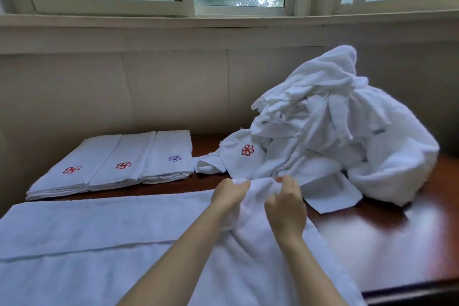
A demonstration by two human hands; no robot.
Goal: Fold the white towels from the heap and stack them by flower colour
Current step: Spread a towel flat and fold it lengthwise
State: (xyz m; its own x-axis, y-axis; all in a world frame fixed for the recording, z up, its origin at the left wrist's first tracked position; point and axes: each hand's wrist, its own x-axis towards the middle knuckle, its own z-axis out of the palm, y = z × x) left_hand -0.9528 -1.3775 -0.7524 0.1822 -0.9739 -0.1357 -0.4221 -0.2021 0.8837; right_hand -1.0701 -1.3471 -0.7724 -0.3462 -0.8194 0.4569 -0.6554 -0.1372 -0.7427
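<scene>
A tall heap of white towels (335,126) fills the right back of the table; one towel at its left foot shows a red flower (247,150). My left hand (229,192) and my right hand (285,206) both grip a bunched white towel (258,196) at the heap's near edge. Three folded stacks lie side by side at the left back: two with red flowers (72,169) (123,165) and one with a blue flower (175,158).
A large white towel (87,231) is spread flat over the near left of the dark wooden table (372,243). A padded wall and a window sill run behind. The table's front right edge shows at the lower right.
</scene>
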